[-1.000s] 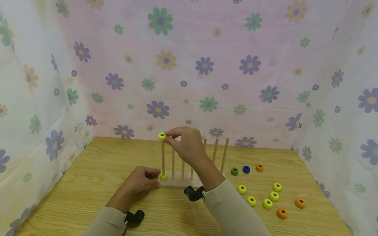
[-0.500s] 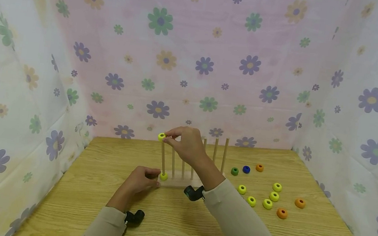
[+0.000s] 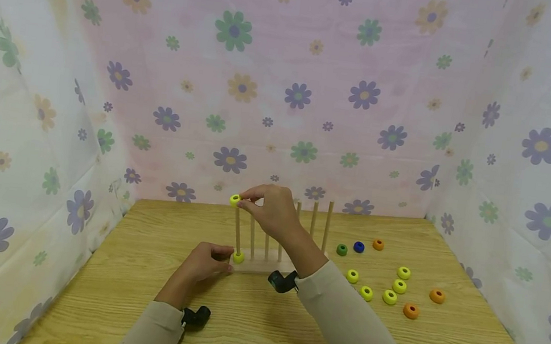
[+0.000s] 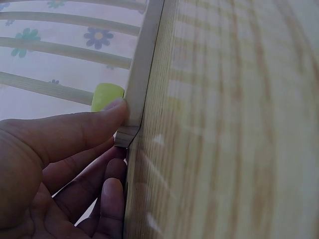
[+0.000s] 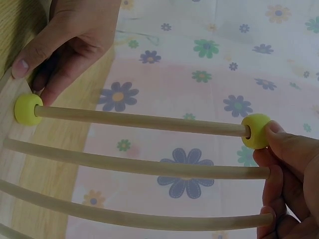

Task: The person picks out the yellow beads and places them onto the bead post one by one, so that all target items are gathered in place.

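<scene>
A wooden stand with a row of upright pegs has its base [image 3: 264,265] on the table. My left hand [image 3: 205,262] grips the base's left end, thumb on one side and fingers behind, as the left wrist view shows. One yellow bead [image 5: 28,109] sits at the foot of the leftmost peg [image 5: 144,121]. At that peg's top, my right hand [image 3: 273,209] pinches a second yellow bead [image 5: 256,131] between thumb and forefinger. In the right wrist view the peg's tip enters this bead's hole. Other right fingers lie by the tips of neighbouring pegs.
Loose beads lie on the wooden table [image 3: 139,270] right of the stand: several yellow beads [image 3: 399,286], a green bead [image 3: 342,249], a blue bead [image 3: 359,247] and orange beads [image 3: 411,311]. Flowered cloth [image 3: 286,81] walls enclose the back and sides.
</scene>
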A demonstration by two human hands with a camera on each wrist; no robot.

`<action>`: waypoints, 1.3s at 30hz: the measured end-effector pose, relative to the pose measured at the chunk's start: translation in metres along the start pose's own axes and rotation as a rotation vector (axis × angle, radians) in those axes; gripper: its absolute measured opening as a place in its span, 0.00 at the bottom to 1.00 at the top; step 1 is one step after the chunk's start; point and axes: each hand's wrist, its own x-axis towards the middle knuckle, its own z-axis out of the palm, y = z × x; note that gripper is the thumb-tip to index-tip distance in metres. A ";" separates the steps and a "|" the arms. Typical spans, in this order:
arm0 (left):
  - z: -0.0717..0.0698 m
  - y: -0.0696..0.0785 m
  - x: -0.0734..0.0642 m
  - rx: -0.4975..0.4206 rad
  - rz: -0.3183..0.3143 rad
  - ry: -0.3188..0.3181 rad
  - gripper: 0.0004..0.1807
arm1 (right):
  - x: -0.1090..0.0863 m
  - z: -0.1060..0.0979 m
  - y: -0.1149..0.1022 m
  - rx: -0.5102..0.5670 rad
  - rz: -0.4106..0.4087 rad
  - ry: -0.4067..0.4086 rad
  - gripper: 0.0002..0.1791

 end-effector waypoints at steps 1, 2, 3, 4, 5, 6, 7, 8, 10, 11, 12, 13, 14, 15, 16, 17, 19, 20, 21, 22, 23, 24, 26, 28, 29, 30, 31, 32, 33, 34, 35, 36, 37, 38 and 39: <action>0.000 0.000 0.000 0.001 -0.001 0.000 0.24 | 0.000 0.000 0.000 0.000 -0.001 0.000 0.07; 0.000 0.000 0.000 0.004 -0.002 0.001 0.24 | 0.000 0.000 0.000 0.000 -0.002 0.000 0.07; 0.000 0.000 0.000 0.005 -0.003 0.001 0.24 | 0.000 0.000 0.001 -0.003 -0.002 -0.001 0.07; 0.000 0.000 0.000 0.007 -0.004 0.001 0.24 | 0.000 0.000 0.001 -0.004 -0.004 -0.001 0.07; 0.000 0.000 0.000 0.008 -0.006 0.002 0.24 | 0.000 0.000 0.001 -0.003 -0.005 -0.002 0.07; 0.000 0.000 0.000 0.006 -0.008 0.002 0.24 | 0.000 0.000 0.001 -0.004 -0.006 -0.003 0.07; 0.000 0.000 0.000 0.005 -0.009 0.002 0.24 | -0.001 0.000 0.001 -0.002 -0.006 -0.005 0.07; 0.000 0.000 0.000 0.003 -0.011 0.002 0.24 | -0.001 0.000 0.001 -0.003 -0.006 -0.008 0.07; 0.000 0.001 0.000 -0.003 -0.011 0.001 0.24 | -0.001 0.000 0.000 0.005 -0.012 -0.014 0.08; 0.000 0.001 0.000 -0.006 -0.012 0.000 0.24 | -0.001 0.000 -0.001 0.008 -0.014 -0.018 0.08; 0.000 0.001 -0.001 -0.009 -0.011 -0.001 0.25 | -0.001 0.000 -0.001 0.010 -0.017 -0.021 0.08; 0.000 0.001 -0.001 -0.010 -0.011 -0.002 0.25 | -0.002 0.000 -0.001 0.010 -0.021 -0.025 0.09; 0.000 0.001 -0.001 -0.011 -0.010 -0.003 0.25 | -0.002 0.000 -0.002 0.008 -0.025 -0.028 0.10; 0.000 0.001 -0.001 -0.009 -0.009 -0.003 0.25 | -0.002 -0.001 -0.002 0.007 -0.027 -0.029 0.11; 0.000 0.001 -0.001 -0.006 -0.009 -0.003 0.25 | -0.003 -0.001 -0.002 0.001 -0.028 -0.029 0.13; 0.000 0.001 -0.001 -0.004 -0.009 -0.005 0.25 | -0.003 -0.001 -0.002 -0.005 -0.029 -0.030 0.14; 0.000 0.000 -0.001 0.001 -0.010 -0.004 0.25 | -0.003 -0.001 -0.003 -0.016 -0.030 -0.029 0.16; -0.001 0.001 0.000 0.004 -0.010 -0.003 0.25 | -0.003 -0.001 -0.003 -0.020 -0.030 -0.029 0.16; -0.001 0.000 0.000 0.008 -0.009 -0.002 0.25 | -0.003 -0.001 -0.003 -0.026 -0.029 -0.030 0.17; -0.001 0.000 0.000 0.008 -0.009 -0.002 0.25 | -0.003 -0.001 -0.003 -0.029 -0.028 -0.031 0.17; -0.001 0.000 0.000 0.006 -0.011 -0.001 0.25 | -0.003 -0.001 -0.002 -0.032 -0.027 -0.033 0.17; 0.000 0.000 0.001 0.006 -0.011 0.001 0.26 | -0.003 -0.001 -0.002 -0.033 -0.026 -0.034 0.16; 0.000 0.000 0.001 0.003 -0.010 0.003 0.26 | -0.003 -0.001 -0.002 -0.034 -0.024 -0.036 0.16; 0.000 0.000 0.000 -0.001 -0.011 0.002 0.25 | -0.003 -0.001 -0.001 -0.030 -0.023 -0.036 0.16; 0.000 0.000 0.000 -0.003 -0.012 0.003 0.25 | -0.003 -0.001 0.000 -0.028 -0.022 -0.036 0.16; 0.000 0.000 0.000 -0.002 -0.010 0.002 0.25 | -0.003 -0.001 -0.001 -0.023 -0.022 -0.036 0.15; 0.000 0.000 0.000 -0.001 -0.007 0.001 0.25 | -0.003 -0.001 0.000 -0.016 -0.023 -0.035 0.15; 0.000 0.000 0.000 0.000 -0.005 0.000 0.25 | -0.003 -0.001 0.000 -0.011 -0.023 -0.035 0.15; 0.000 0.000 0.000 0.001 -0.005 -0.001 0.25 | -0.003 -0.002 0.000 -0.007 -0.025 -0.035 0.15; 0.000 -0.001 0.000 0.003 -0.005 -0.001 0.25 | -0.003 -0.002 0.000 -0.005 -0.029 -0.035 0.15; 0.000 -0.001 0.000 0.001 -0.005 -0.001 0.25 | -0.003 -0.003 0.000 -0.005 -0.034 -0.034 0.15; 0.000 -0.001 0.000 0.002 -0.004 -0.001 0.25 | -0.003 -0.003 0.000 -0.006 -0.041 -0.032 0.15; 0.000 -0.001 0.000 0.005 -0.002 0.000 0.25 | -0.003 -0.004 0.000 -0.010 -0.047 -0.029 0.15; 0.000 -0.001 0.000 0.005 -0.002 0.001 0.25 | -0.003 -0.005 0.000 -0.010 -0.054 -0.026 0.15; 0.000 -0.001 0.000 0.003 -0.003 0.000 0.25 | -0.004 -0.005 0.000 -0.011 -0.062 -0.020 0.14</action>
